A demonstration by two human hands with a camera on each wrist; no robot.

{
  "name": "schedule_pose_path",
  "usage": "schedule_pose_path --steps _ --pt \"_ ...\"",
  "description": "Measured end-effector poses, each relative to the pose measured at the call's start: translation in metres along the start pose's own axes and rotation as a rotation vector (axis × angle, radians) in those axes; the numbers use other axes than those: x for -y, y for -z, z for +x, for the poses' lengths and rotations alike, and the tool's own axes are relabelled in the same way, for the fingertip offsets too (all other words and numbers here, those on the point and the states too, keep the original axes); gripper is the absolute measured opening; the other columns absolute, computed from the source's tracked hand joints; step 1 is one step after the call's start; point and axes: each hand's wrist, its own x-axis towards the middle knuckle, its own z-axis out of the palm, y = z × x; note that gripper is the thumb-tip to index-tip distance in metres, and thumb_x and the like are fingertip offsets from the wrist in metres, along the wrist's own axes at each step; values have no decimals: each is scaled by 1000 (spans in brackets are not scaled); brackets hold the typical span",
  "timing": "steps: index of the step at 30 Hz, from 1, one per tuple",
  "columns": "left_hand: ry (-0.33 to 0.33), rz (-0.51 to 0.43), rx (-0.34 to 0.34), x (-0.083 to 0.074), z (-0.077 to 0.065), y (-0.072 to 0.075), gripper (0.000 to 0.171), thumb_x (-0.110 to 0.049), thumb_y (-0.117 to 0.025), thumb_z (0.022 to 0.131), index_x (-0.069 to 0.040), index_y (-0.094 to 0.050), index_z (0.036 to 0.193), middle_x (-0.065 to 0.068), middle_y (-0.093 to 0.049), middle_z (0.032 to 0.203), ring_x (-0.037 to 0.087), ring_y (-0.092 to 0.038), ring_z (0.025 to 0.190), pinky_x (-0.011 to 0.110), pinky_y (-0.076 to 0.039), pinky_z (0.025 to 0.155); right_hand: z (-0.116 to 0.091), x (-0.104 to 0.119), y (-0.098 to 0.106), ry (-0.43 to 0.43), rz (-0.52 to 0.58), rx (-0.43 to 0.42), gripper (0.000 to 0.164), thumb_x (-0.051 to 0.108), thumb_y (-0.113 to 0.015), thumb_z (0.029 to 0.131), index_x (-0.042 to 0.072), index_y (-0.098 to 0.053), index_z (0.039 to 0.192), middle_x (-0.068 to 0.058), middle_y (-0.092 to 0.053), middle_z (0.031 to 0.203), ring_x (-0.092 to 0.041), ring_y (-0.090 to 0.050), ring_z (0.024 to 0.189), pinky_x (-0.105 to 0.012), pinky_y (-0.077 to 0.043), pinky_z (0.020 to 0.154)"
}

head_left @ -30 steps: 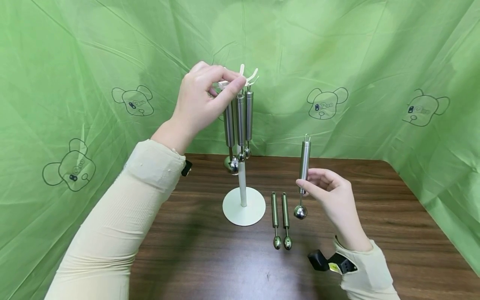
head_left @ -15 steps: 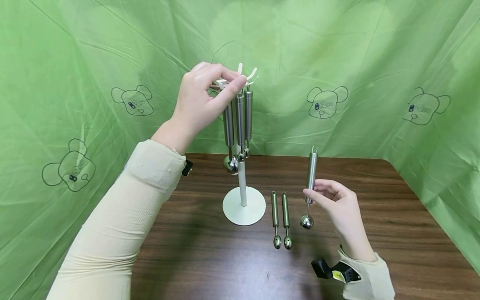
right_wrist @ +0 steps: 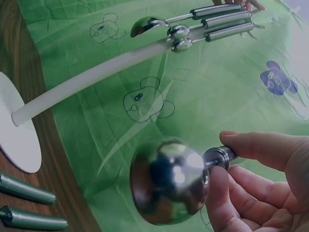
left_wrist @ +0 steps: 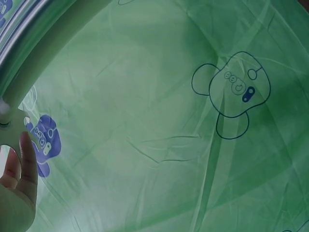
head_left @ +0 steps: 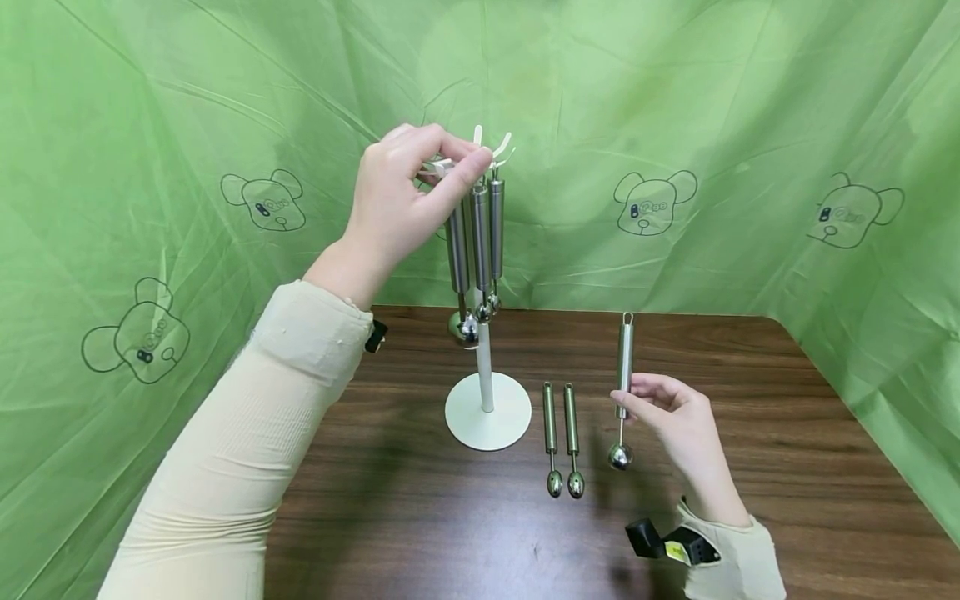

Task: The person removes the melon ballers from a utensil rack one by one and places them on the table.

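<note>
My right hand [head_left: 678, 421] pinches a metal scoop [head_left: 624, 362] near the lower end of its handle, holding it upright, rounded bowl down, above the brown table [head_left: 375, 517]. To its left, two slim scoops [head_left: 572, 423] lie side by side. My left hand [head_left: 397, 187] pinches the top of a white stand [head_left: 485, 367], hanging scoops [head_left: 481, 242] clustered below, before a green cloth [head_left: 555, 92].

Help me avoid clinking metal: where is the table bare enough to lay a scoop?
The table is bare right of the right hand, out to the green cloth, and in front of the stand's base, left of the two lying scoops. Crowded: between base and held scoop, and around the hanging scoops.
</note>
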Motion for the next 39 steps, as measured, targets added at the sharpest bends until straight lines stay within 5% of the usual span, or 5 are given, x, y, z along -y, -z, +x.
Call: schedule_pose_path --steps 5,13,39 --pt "7 0 -7 0 0 -1 28 -36 -67 92 -9 -73 91 0 -77 104 14 -61 89 26 -48 79 1 -10 1 -46 -92 22 40 12 -76 86 -7 -62 118 18 -68 79 -6 -67 62 -23 -58 65" --pt "53 1 -7 0 -3 0 30 -39 -68 91 -9 -72 90 -1 -77 104 13 -61 92 26 -47 81 7 -22 0 -94 -113 65 49 13 -76 87 -11 -57 126 17 -69 81 -3 -66 64 -25 -59 66" --pt "44 47 -65 -5 -1 -6 33 -41 -68 90 -8 -72 87 -3 -78 99 13 -58 84 19 -50 69 22 -59 -12 -175 -246 173 46 8 -76 85 -15 -58 120 -9 -72 84 -10 -64 57 -33 -60 60"
